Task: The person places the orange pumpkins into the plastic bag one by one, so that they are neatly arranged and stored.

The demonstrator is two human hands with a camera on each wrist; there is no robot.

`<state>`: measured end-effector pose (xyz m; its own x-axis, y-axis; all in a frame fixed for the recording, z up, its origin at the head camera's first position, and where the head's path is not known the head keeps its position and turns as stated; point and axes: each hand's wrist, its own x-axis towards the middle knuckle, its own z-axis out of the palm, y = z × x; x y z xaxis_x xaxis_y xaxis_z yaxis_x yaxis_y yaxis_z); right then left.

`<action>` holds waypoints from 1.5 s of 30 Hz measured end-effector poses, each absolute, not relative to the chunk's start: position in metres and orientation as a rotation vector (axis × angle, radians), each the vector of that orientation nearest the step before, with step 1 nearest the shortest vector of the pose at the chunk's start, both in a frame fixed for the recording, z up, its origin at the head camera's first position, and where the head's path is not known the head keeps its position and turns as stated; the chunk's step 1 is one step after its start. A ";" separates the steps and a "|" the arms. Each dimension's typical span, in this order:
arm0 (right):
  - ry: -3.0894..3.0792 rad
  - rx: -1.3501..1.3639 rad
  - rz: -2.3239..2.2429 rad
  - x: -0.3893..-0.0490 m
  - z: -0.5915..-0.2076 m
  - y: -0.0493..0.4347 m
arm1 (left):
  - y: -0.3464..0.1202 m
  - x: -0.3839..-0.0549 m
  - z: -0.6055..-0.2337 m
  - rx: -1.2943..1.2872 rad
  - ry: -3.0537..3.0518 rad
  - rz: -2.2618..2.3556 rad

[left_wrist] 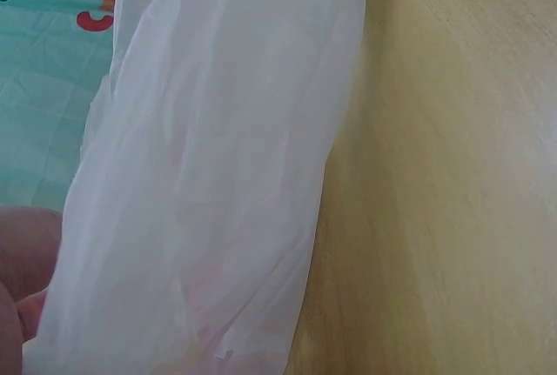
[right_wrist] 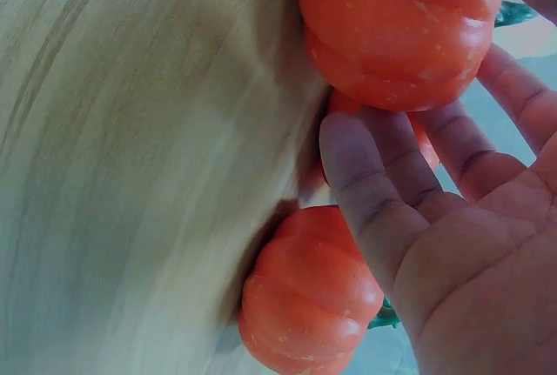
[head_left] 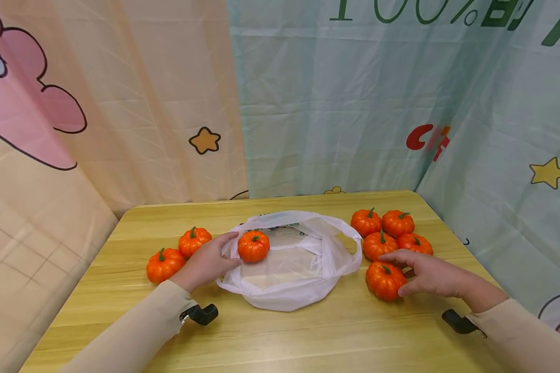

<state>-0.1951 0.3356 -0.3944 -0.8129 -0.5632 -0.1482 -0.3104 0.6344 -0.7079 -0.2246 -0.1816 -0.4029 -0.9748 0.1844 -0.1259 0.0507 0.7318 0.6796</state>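
My left hand [head_left: 207, 264] is at the left side of a white plastic bag [head_left: 284, 300], fingers spread. Close to its fingertips, inside the bag's mouth, sits a small orange pumpkin [head_left: 254, 247]. In the left wrist view the bag [left_wrist: 226, 149] hides most of that hand, so its contact cannot be told. On the right, my right hand [head_left: 431, 274] reaches around the nearest pumpkin [head_left: 383, 282], which stands on the table. The right wrist view shows this pumpkin [right_wrist: 392, 27] between the thumb and loosely extended fingers [right_wrist: 357, 166].
Two pumpkins [head_left: 165, 265] stand left of the bag. Several more [head_left: 398, 224] are grouped at the table's right rear. The wooden table [head_left: 280, 344] meets a printed curtain [head_left: 308, 129] behind and at the sides. The bag's handle loop [head_left: 356, 256] lies near the right group.
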 end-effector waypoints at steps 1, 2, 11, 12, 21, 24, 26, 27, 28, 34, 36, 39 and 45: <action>2.509 -0.699 -0.980 -0.195 -0.395 0.335 | -0.182 -0.225 -0.403 0.191 2.749 1.071; 2.516 -0.693 -0.977 -0.195 -0.395 0.335 | -0.182 -0.225 -0.403 0.193 2.749 1.071; 2.566 -0.718 -0.941 -0.192 -0.396 0.332 | -0.181 -0.224 -0.402 0.192 2.753 1.072; 2.569 -0.717 -0.937 -0.192 -0.396 0.332 | -0.181 -0.224 -0.402 0.192 2.754 1.071; 2.588 -0.667 -0.893 -0.191 -0.397 0.331 | -0.181 -0.225 -0.402 0.186 2.747 1.075; 2.578 -0.629 -0.896 -0.191 -0.397 0.331 | -0.181 -0.225 -0.403 0.191 2.748 1.071; 2.562 -0.602 -0.907 -0.190 -0.397 0.331 | -0.181 -0.225 -0.403 0.191 2.748 1.071; 2.554 -0.589 -0.913 -0.190 -0.397 0.331 | -0.181 -0.225 -0.403 0.186 2.746 1.073; 2.547 -0.581 -0.919 -0.190 -0.397 0.331 | -0.181 -0.225 -0.403 0.184 2.743 1.075; 2.510 -0.572 -0.958 -0.191 -0.398 0.331 | -0.180 -0.225 -0.404 0.165 2.734 1.085; 2.511 -0.579 -0.957 -0.191 -0.398 0.331 | -0.180 -0.225 -0.404 0.167 2.737 1.083; 2.515 -0.599 -0.954 -0.191 -0.398 0.332 | -0.180 -0.225 -0.404 0.164 2.737 1.083; 2.529 -0.633 -0.947 -0.191 -0.397 0.333 | -0.180 -0.225 -0.404 0.157 2.735 1.084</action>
